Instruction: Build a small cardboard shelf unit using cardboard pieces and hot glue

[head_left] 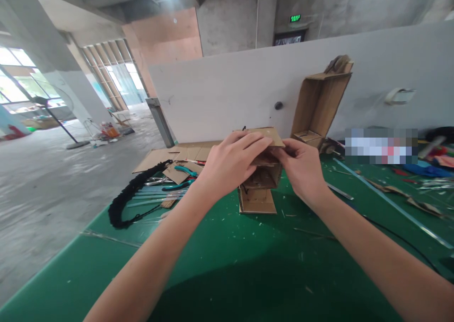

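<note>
A small cardboard structure (258,201) with stacked open compartments stands upright on the green table. My left hand (232,163) is wrapped over its upper left side, fingers lying across the top panel. At the upper right edge, my right hand (301,166) pinches the cardboard between thumb and fingers; whether something small is also in that pinch is hidden. Short black ties poke out at the top and along the left side of the structure. Behind it to the right stands a tall open cardboard box (319,102) with round cardboard pieces on top.
Left on the green table (227,270) lie a black fuzzy cord (122,204), teal-handled pliers (186,170), clear strips and flat cardboard (152,160). A white partition (220,95) rises behind. On the right are a long clear strip (390,201), scraps and a blue item (427,169).
</note>
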Demonstrator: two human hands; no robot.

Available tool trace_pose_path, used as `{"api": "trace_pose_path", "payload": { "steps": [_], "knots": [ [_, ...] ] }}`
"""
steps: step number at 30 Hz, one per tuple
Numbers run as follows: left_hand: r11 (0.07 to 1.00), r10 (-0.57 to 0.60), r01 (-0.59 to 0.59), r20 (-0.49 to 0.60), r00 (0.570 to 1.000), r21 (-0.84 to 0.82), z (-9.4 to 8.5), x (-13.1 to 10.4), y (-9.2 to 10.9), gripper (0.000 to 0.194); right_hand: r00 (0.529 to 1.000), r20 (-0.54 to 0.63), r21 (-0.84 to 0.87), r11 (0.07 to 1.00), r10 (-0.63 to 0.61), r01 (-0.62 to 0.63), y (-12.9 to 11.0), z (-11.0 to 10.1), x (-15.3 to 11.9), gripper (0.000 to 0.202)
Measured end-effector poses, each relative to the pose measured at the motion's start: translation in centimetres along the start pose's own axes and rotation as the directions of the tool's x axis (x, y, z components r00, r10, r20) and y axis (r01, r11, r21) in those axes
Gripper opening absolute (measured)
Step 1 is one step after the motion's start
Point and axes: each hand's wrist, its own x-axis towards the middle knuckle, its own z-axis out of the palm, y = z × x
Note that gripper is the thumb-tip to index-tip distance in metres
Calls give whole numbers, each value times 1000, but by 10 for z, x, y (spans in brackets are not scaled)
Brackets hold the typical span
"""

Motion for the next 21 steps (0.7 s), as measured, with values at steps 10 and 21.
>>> {"api": "trace_pose_path", "payload": {
  "steps": [10,21],
  "knots": [
    [1000,-24,24,10,1000,-7,-2,1,1,48,997,70,12,999,-32,32,1,-2,-1,12],
    [1000,-20,20,35,999,6,-3,3,3,50,993,-38,-141,984,-111,104,-5,2,-5,18]
  ]
}}
